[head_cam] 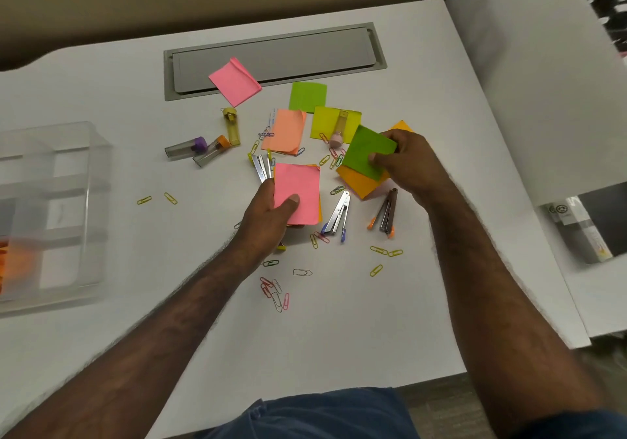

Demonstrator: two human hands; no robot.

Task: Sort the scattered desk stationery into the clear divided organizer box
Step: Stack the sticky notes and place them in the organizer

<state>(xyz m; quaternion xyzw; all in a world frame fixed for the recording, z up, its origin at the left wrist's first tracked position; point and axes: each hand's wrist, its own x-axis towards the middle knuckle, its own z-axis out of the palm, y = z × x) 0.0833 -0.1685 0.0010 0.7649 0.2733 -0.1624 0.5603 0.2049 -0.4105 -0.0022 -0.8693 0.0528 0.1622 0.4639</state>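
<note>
My left hand (271,216) holds a small stack of sticky notes with a pink note (298,187) on top, thumb pressed on its face. My right hand (403,163) pinches a green sticky note (368,151) lifted over an orange note (359,182). More notes lie behind: pink (234,82), green (308,96), salmon (286,131), yellow-green (330,121). The clear divided organizer box (51,214) stands at the left edge, blurred, with something orange in its near compartment.
Staple removers (337,214) (386,211) (262,166), clear lead tubes with purple (186,146), orange (213,150) and yellow (232,126) caps, and several coloured paper clips (274,291) are scattered on the white desk (339,330). A grey cable-tray lid (288,55) lies at the back.
</note>
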